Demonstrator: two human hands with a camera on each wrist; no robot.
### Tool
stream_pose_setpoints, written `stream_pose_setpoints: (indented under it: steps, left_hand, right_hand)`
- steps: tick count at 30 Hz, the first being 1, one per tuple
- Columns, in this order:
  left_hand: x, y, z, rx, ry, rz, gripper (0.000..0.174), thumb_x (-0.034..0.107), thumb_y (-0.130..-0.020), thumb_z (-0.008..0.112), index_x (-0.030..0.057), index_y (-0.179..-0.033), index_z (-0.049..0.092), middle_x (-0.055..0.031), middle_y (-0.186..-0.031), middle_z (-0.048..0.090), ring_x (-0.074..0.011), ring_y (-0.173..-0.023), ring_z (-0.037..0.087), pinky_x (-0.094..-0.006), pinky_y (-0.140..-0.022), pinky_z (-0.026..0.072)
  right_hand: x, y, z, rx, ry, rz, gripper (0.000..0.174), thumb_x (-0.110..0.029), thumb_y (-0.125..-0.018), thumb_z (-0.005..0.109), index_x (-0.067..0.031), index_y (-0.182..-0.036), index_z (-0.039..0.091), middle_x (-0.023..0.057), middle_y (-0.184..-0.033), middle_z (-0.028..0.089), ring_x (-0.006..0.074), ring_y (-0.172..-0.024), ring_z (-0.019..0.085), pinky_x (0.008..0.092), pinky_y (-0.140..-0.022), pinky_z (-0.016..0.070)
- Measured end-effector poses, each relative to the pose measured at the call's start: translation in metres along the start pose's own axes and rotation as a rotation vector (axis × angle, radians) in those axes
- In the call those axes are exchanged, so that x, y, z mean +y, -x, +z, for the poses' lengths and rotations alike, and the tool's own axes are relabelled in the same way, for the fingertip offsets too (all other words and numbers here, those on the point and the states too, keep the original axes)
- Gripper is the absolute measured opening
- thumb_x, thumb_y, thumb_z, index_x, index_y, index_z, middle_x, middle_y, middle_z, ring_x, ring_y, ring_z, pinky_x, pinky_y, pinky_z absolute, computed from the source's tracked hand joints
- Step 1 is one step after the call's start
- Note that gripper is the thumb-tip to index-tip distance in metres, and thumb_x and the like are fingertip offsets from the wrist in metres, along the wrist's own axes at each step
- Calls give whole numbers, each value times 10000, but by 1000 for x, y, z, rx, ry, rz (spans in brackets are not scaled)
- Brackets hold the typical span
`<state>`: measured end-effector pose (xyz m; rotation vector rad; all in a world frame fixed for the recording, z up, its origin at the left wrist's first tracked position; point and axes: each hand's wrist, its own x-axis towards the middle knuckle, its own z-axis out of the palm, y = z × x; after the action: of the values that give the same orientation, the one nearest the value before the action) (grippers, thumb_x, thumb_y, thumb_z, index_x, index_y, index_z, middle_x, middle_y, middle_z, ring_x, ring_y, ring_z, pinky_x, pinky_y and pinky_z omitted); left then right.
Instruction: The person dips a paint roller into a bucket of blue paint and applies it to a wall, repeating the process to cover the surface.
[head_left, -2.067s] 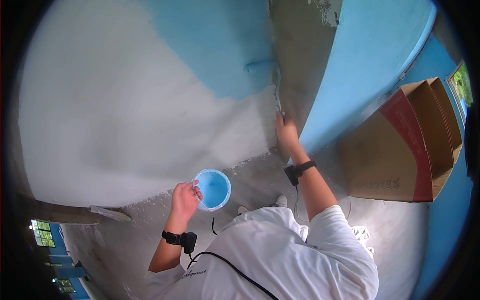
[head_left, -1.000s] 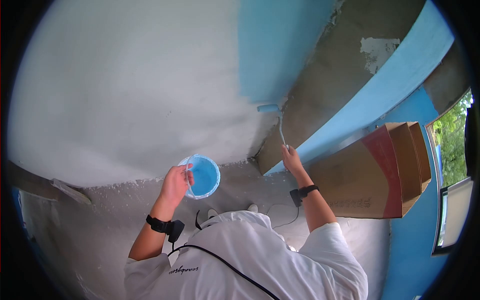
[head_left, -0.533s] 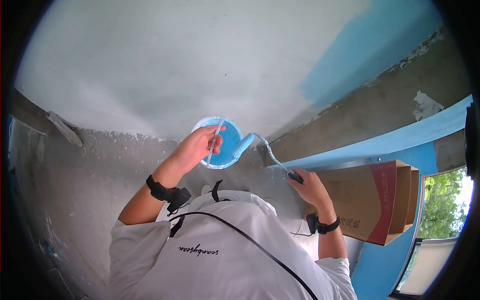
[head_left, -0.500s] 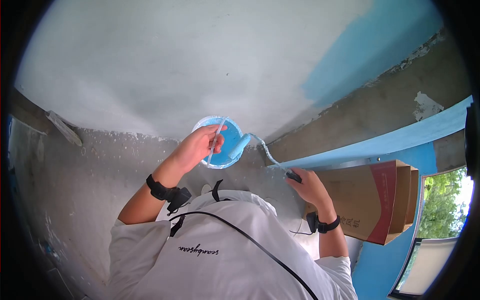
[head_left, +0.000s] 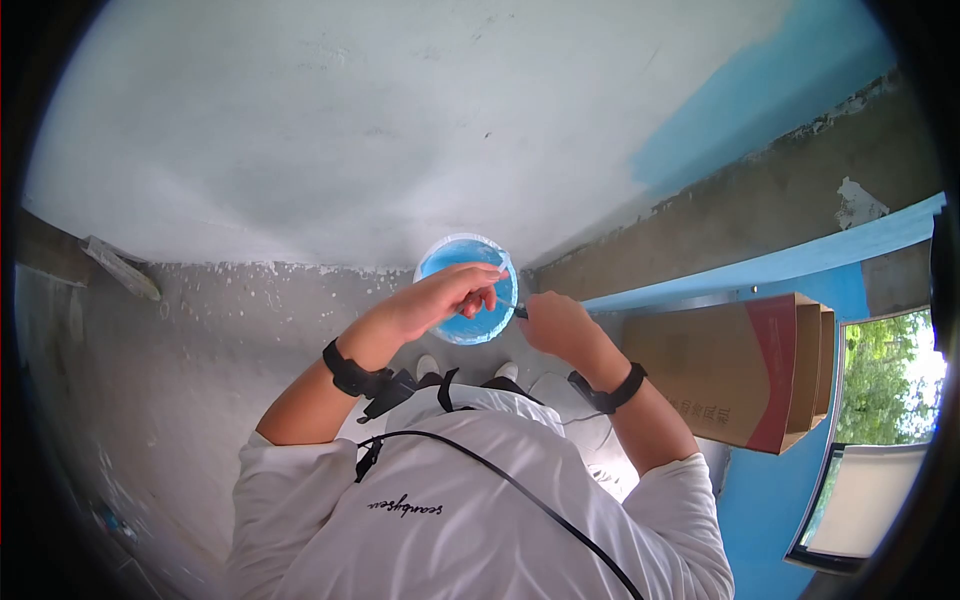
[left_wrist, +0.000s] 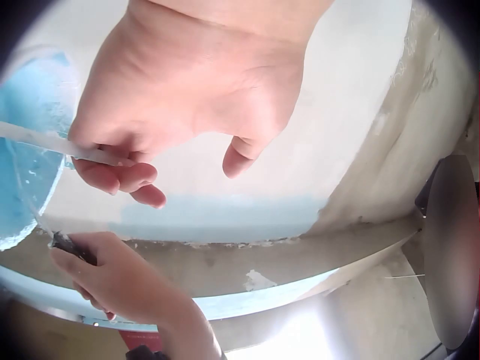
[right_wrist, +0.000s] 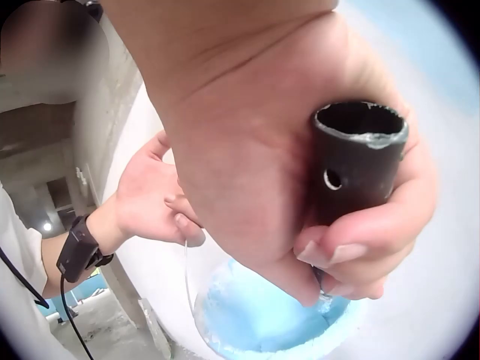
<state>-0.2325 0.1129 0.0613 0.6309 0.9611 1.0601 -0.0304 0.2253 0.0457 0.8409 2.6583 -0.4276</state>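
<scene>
My left hand (head_left: 445, 298) holds up a bucket (head_left: 470, 341) by its thin handle (left_wrist: 45, 138), with fingers hooked round it and the thumb held away, as the left wrist view shows. Light blue paint (right_wrist: 262, 311) lies inside and coats the rim. My right hand (head_left: 562, 328) grips the black hollow handle (right_wrist: 352, 169) of a paint roller close beside the bucket's right rim. The roller's thin metal rod (left_wrist: 39, 217) runs toward the bucket. Its roller head is hidden from all views.
Ahead stands a whitish wall (head_left: 300, 130) with a blue painted patch (head_left: 760, 95) at upper right. A bare grey ledge (head_left: 720, 200) meets it there. A large cardboard box (head_left: 710, 365) stands right, near a window (head_left: 885, 390). A board (head_left: 122, 268) lies left at the wall's foot.
The roller has left the wall beside the blue patch and come down to the bucket, its head dropping out of sight. My hands have drawn together; the view has turned left and down.
</scene>
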Motion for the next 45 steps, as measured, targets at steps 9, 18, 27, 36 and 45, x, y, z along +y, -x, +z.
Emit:
stream_pose_setpoints:
  steps: [9, 18, 27, 36, 45]
  left_hand:
    - [10, 14, -30, -26, 21, 91, 501, 344, -1006, 416, -13, -1344, 514, 0, -836, 508, -95, -713, 396, -228, -692, 358]
    - [16, 13, -11, -45, -119, 223, 506, 313, -1006, 361, -51, -1270, 595, 21, -692, 433, -84, -653, 382, -223, -617, 327]
    - [26, -4, 15, 105, -155, 250, 388, 192, -983, 435, -66, -1184, 643, 27, -637, 417, -78, -614, 370, -231, -592, 330]
    - [23, -17, 48, 259, -89, 232, 352, 144, -972, 455, -82, -1180, 626, 27, -619, 404, -73, -590, 342, -245, -598, 321]
    - [11, -45, 55, 326, -50, 232, 331, 101, -977, 460, -78, -1227, 583, 31, -649, 407, -70, -597, 335, -251, -627, 338]
  right_hand:
    - [5, 48, 8, 153, 10, 1, 220, -259, -872, 640, -69, -982, 624, 125, -821, 663, 340, -771, 668, 448, -650, 532]
    - [62, 119, 59, 485, -143, 3, 236, -182, -849, 683, -104, -1060, 616, 80, -857, 640, 311, -744, 650, 410, -646, 528]
    - [59, 115, 91, 573, -469, 169, 288, -206, -870, 681, -121, -1143, 645, 128, -914, 692, 342, -777, 664, 406, -665, 530]
    - [85, 105, 116, 447, -540, 201, 262, -293, -923, 628, -33, -909, 596, 193, -738, 633, 401, -726, 621, 473, -639, 483]
    - [96, 107, 126, 439, -672, 208, 321, -323, -943, 598, -21, -846, 552, 207, -712, 609, 432, -706, 595, 499, -619, 460]
